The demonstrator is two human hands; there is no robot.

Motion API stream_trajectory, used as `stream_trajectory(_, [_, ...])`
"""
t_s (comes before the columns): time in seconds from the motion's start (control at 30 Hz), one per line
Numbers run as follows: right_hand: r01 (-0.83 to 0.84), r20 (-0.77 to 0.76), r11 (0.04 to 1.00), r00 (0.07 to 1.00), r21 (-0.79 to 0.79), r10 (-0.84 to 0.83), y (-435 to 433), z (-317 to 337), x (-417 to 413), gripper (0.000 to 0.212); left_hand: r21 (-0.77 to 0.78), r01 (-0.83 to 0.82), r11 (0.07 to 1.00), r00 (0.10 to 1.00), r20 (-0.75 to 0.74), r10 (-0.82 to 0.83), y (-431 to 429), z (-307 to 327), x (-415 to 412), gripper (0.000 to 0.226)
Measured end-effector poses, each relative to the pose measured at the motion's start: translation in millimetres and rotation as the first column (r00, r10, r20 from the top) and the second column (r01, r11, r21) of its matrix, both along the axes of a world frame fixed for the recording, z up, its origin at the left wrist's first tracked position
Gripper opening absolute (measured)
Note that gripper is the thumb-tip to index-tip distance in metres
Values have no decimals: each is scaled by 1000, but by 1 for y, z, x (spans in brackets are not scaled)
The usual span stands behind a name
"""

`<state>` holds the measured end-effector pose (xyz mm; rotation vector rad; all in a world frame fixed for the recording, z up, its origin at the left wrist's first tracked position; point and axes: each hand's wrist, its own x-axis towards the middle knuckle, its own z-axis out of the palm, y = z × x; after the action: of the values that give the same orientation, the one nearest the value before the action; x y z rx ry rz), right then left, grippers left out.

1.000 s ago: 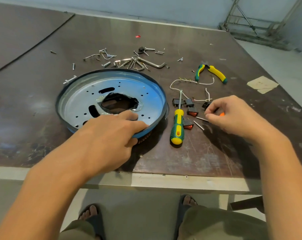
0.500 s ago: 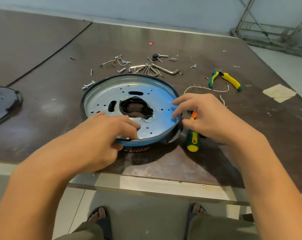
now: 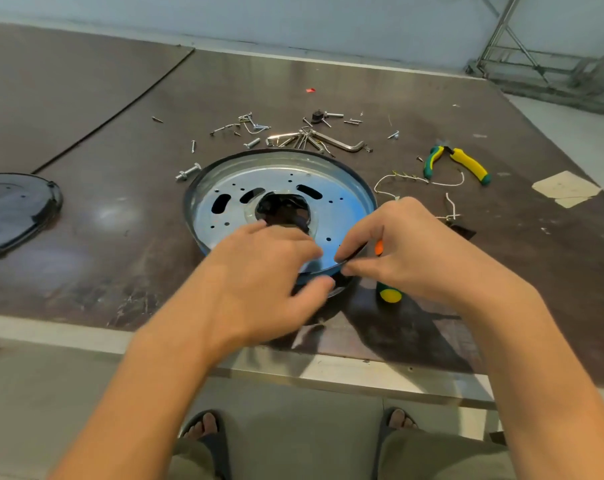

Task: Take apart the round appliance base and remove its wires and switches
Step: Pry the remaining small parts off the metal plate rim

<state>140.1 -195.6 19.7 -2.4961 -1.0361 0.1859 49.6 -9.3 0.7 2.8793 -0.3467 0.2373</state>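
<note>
I see round base (image 3: 279,188) at near edge of dark brown, scratched table (image 3: 120,237): shiny metal plate, holes, black rim. Left hand (image 3: 259,275) grips near rim; right hand (image 3: 408,247) pinches rim beside it. Screws (image 3: 255,127) far, pliers (image 3: 470,164) far right. Pale wall (image 3: 293,26) behind.

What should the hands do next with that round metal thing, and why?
Probably pull the black rim up and off the round base. The right hand pinches that rim at the near edge, the left hand grips the base beside it, and screws lie loose on the table, so the parts look ready to separate.
</note>
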Motion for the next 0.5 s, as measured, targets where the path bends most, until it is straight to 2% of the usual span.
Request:
stream_trajectory(0.07, [11,-3,1000,1000,-9,-11,-1,0,-1,10,104,3,995,998,-65,4,-9,-7,6,67])
stream_trajectory(0.13, [-6,-42,1000,999,12,6,-5,0,-1,8,161,-2,987,994,-108,20,-12,-12,9,72])
stream_trajectory(0.17, [-8,-64,998,998,65,13,-7,0,0,9,183,-4,983,994,-104,23,-14,-13,10,71])
stream_trajectory(0.23, [46,-112,961,994,272,-16,-14,1,1,9,188,-8,982,995,-98,27,-15,-12,11,71])
stream_trajectory(0.3, [126,-171,847,984,516,-42,-20,6,3,5,137,-13,990,995,-100,27,-16,-8,14,69])
stream_trajectory(0.37, [197,-195,694,977,692,-83,-25,12,6,11,113,-20,993,996,-88,30,-17,-7,16,64])
stream_trajectory(0.43, [285,-239,477,958,831,-156,-28,16,13,23,114,-33,993,997,-67,41,-23,-7,21,61])
stream_trajectory(0.5, [360,-317,262,929,895,-192,-28,20,18,28,114,-51,992,997,-46,57,-32,-7,29,58])
